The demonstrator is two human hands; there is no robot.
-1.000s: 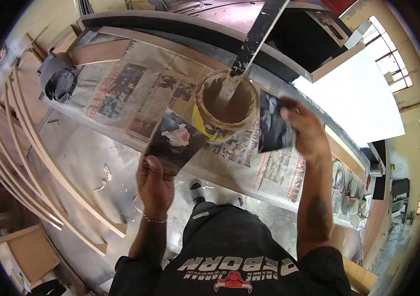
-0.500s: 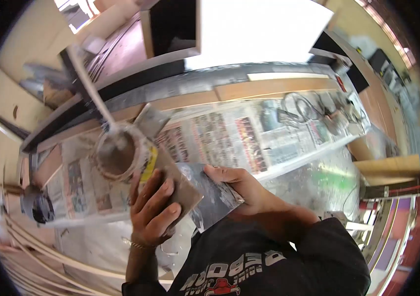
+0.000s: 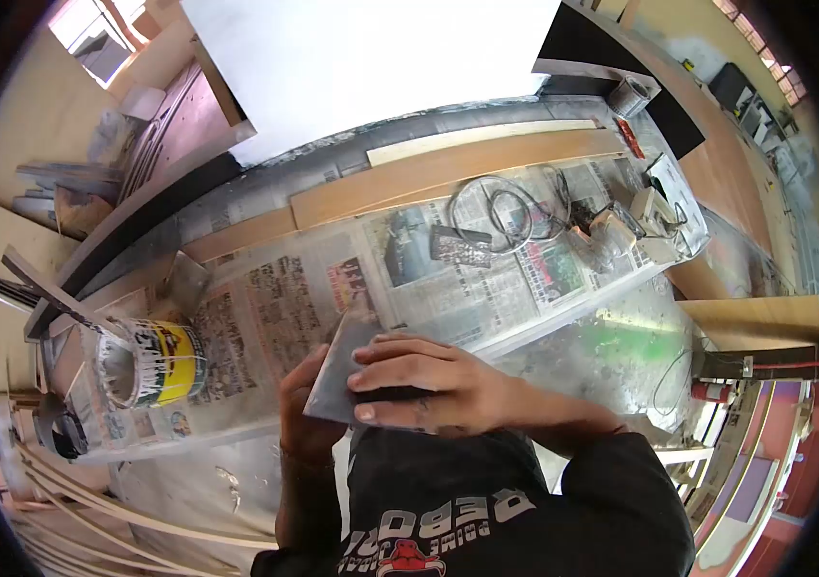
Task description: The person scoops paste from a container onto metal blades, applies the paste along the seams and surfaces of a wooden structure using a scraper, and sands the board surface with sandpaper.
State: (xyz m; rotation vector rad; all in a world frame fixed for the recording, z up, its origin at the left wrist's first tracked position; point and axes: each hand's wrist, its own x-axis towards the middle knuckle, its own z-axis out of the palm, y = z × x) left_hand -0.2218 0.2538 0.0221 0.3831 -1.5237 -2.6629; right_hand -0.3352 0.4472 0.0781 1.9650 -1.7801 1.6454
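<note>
My left hand (image 3: pixel 306 409) is closed around the left side of a flat grey scraper plate (image 3: pixel 335 370), mostly behind it. My right hand (image 3: pixel 429 383) lies across the same plate from the right, fingers bent together over a dark flat piece (image 3: pixel 398 393) that looks like a second scraper; most of it is hidden. To the left on the newspaper stands a tub (image 3: pixel 179 361) with a yellow label and a whitish, paste-smeared rim. A flat stick (image 3: pixel 59 293) leans out of its mouth. Another small grey plate (image 3: pixel 186 282) lies behind the tub.
Newspaper (image 3: pixel 409 313) covers the bench. Wooden strips (image 3: pixel 458 173) lie along its back before a big white panel (image 3: pixel 371 67). At right are a coiled cable (image 3: pixel 510 216), a sander-like tool (image 3: pixel 611 231) and a tin (image 3: pixel 631 96). A black round object (image 3: pixel 62 433) sits at the left end.
My view has swung, so the tub now appears farther left and lower. The two plates, held apart at an angle before, are now together, and my right fingers have come over the front.
</note>
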